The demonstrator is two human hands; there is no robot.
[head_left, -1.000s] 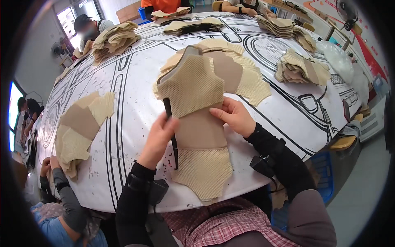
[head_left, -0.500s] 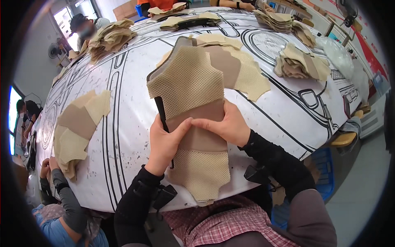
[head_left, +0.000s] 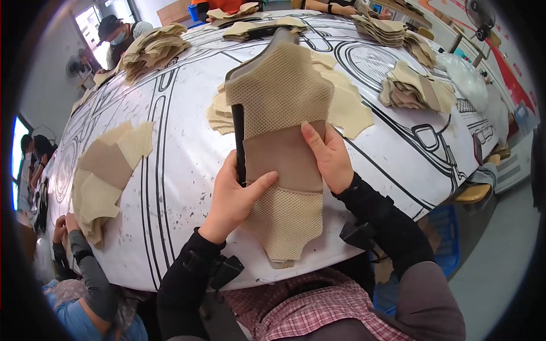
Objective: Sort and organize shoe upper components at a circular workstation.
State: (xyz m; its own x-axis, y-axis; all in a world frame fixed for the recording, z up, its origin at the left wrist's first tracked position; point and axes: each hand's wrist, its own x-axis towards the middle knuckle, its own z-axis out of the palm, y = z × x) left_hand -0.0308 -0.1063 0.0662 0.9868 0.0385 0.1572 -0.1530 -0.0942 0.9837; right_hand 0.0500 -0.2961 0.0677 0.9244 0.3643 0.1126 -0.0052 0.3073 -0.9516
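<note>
Between my hands is a sewn fabric panel (head_left: pixel 281 156), cream mesh at both ends with a smooth taupe band across the middle. A black strip (head_left: pixel 239 136) runs down its left side, and grey material shows behind its top edge. My left hand (head_left: pixel 236 196) grips the lower left side, thumb lying on the front at the band's lower seam. Higher up, my right hand (head_left: pixel 331 156) holds the right edge, thumb on the taupe band. The fingers of both hands are mostly hidden behind the panel. Partly covered beyond it lies a spread of similar panels (head_left: pixel 351 108) on the table.
Stacked panels lie on the line-patterned white table cover (head_left: pixel 182 227): at left (head_left: pixel 108 165), right (head_left: pixel 418 85), far left (head_left: pixel 153 48) and far right (head_left: pixel 381 28). A co-worker's hands (head_left: pixel 65 224) are near the left stack. A blue crate (head_left: pixel 446 238) stands below the table's right edge.
The panel has shifted up and to the right. My thumbs, together at its middle before, are now apart: the right hand has moved up the right edge, the left thumb sits lower on the panel.
</note>
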